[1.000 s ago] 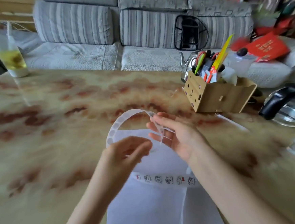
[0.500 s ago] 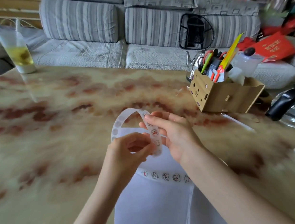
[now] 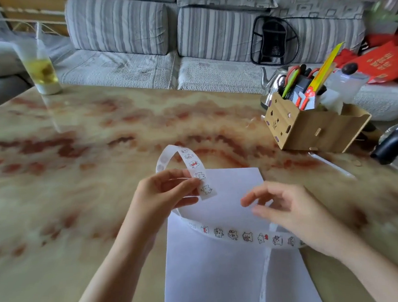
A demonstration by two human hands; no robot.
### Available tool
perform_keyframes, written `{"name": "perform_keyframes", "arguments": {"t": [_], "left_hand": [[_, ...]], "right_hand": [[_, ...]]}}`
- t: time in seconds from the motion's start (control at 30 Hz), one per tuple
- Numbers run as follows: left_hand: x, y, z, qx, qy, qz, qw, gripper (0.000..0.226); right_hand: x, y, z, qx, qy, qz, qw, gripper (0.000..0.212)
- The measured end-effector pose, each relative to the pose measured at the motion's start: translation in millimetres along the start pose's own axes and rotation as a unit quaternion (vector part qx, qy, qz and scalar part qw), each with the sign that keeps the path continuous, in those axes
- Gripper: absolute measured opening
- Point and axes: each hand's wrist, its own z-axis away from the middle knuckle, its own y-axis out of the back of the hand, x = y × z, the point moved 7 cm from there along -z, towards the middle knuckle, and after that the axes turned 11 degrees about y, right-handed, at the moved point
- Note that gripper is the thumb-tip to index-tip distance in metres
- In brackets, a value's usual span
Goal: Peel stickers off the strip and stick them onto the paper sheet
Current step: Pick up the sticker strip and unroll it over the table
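Slack is the danger: left hand (image 3: 163, 196) fingers pinch the sticker strip (image 3: 190, 162) near its end, the rest looping across the paper sheet (image 3: 227, 279) beneath the spread, empty fingers of the right hand (image 3: 296, 217); a tug could drag the sheet.
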Motion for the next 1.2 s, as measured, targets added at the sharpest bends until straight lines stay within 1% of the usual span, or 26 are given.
{"name": "perform_keyframes", "arguments": {"t": [0.07, 0.1, 0.23, 0.27, 0.33, 0.37, 0.43, 0.47, 0.5, 0.53, 0.57, 0.6, 0.67, 0.73, 0.77, 0.83, 0.9, 0.97, 1.03, 1.1, 1.13, 1.17, 1.2], "left_hand": [[1, 1, -1, 0.014, -0.012, -0.025, 1.000, 0.006], [1, 2, -1, 0.022, -0.016, -0.036, 0.999, 0.007], [-2, 8, -5, 0.054, -0.019, -0.086, 0.995, 0.009], [-2, 9, -6, 0.062, -0.023, -0.101, 0.993, 0.010], [-3, 10, -7, 0.074, -0.032, -0.124, 0.989, 0.014], [-3, 9, -6, 0.078, -0.038, -0.133, 0.987, 0.015], [-3, 8, -5, 0.080, -0.051, -0.147, 0.985, 0.018], [-4, 7, -5, 0.079, -0.055, -0.158, 0.983, 0.018], [-4, 6, -5, 0.078, -0.059, -0.169, 0.981, 0.018], [-5, 5, -5, 0.076, -0.060, -0.178, 0.979, 0.018], [-7, 4, -5, 0.072, -0.060, -0.182, 0.979, 0.017], [-8, 3, -6, 0.068, -0.059, -0.184, 0.979, 0.017], [-9, 1, -8, 0.062, -0.056, -0.188, 0.979, 0.017], [-9, 1, -7, 0.055, -0.054, -0.185, 0.980, 0.018], [-9, 1, -6, 0.051, -0.053, -0.181, 0.981, 0.019], [-8, 1, -5, 0.045, -0.048, -0.174, 0.983, 0.020], [-7, 3, -4, 0.050, -0.051, -0.183, 0.981, 0.022], [-3, 9, -4, 0.079, -0.070, -0.220, 0.970, 0.021], [2, 16, -3, 0.134, -0.104, -0.300, 0.939, 0.016], [10, 22, 2, 0.201, -0.135, -0.367, 0.898, 0.027], [15, 21, 6, 0.215, -0.166, -0.372, 0.888, 0.031], [23, 18, 13, 0.207, -0.204, -0.359, 0.887, 0.030], [29, 11, 19, 0.176, -0.237, -0.330, 0.896, 0.028]], "right_hand": [[-7, -5, 12, -0.079, 0.042, 0.083, 0.993, 0.039], [-7, -5, 18, -0.113, 0.051, 0.114, 0.986, 0.040], [-5, -6, 34, -0.203, 0.057, 0.193, 0.958, 0.029], [-4, -7, 36, -0.211, 0.054, 0.204, 0.954, 0.025], [-7, -7, 39, -0.194, 0.033, 0.203, 0.959, 0.012], [-12, -4, 41, -0.170, 0.025, 0.196, 0.965, 0.015], [-19, 3, 51, -0.134, 0.010, 0.227, 0.965, 0.047], [-25, 3, 57, -0.131, 0.009, 0.280, 0.951, 0.061], [-31, 0, 63, -0.133, 0.009, 0.347, 0.928, 0.071], [-37, -8, 68, -0.142, 0.005, 0.387, 0.911, 0.073], [-38, -21, 74, -0.172, -0.015, 0.375, 0.911, 0.067], [-37, -32, 79, -0.188, -0.035, 0.334, 0.923, 0.060], [-27, -42, 83, -0.189, -0.064, 0.278, 0.940, 0.039], [-25, -32, 78, -0.161, -0.081, 0.230, 0.956, 0.029], [-28, -23, 74, -0.133, -0.086, 0.202, 0.967, 0.023], [-31, -6, 66, -0.084, -0.087, 0.106, 0.987, 0.009], [-33, 4, 52, -0.073, -0.079, 0.024, 0.994, 0.010], [-36, 11, 29, -0.078, -0.039, 0.002, 0.996, 0.009], [-37, 15, 0, -0.080, 0.002, -0.002, 0.997, 0.009], [-35, 13, -29, -0.086, 0.031, 0.016, 0.996, 0.011], [-34, 11, -41, -0.093, 0.040, 0.025, 0.995, 0.012], [-33, 7, -51, -0.102, 0.045, 0.029, 0.993, 0.013], [-32, 2, -60, -0.113, 0.050, 0.025, 0.992, 0.013]]}}
